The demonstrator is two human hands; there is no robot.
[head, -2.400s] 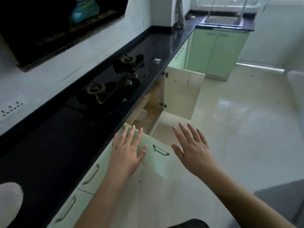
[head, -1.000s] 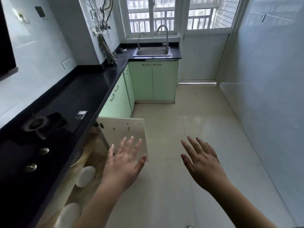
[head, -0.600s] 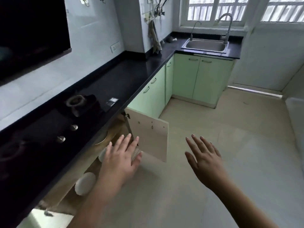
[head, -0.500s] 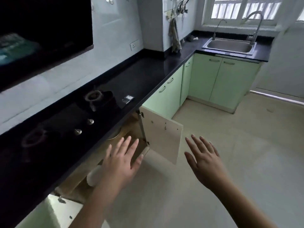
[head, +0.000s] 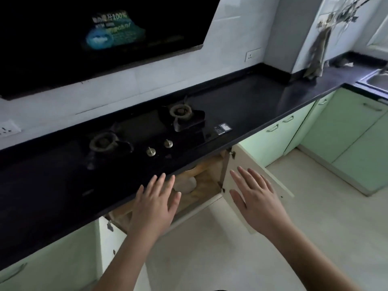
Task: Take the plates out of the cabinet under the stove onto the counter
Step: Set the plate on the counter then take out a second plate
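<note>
Fingers on both of your hands are straight and spread apart, and they hold nothing. From the head camera, your left hand (head: 156, 201) hangs in front of the black counter (head: 262, 101) edge, just over the open cabinet (head: 201, 185) under the stove (head: 147, 133). Your right hand (head: 255, 196) hangs in front of the open cabinet door (head: 247, 162), which swings out to the right. Both hands look ready to reach in, which may be why they are flat and free. Inside the cabinet you can see something pale and round, likely one of the plates (head: 185, 184), sitting low on the wooden shelf just past your left fingers. You cannot tell how many plates are in there, because the counter hides most of the shelf. No plate sits on the counter yet, so the job looks like it is only starting. You will likely need to bend down to get in.
</note>
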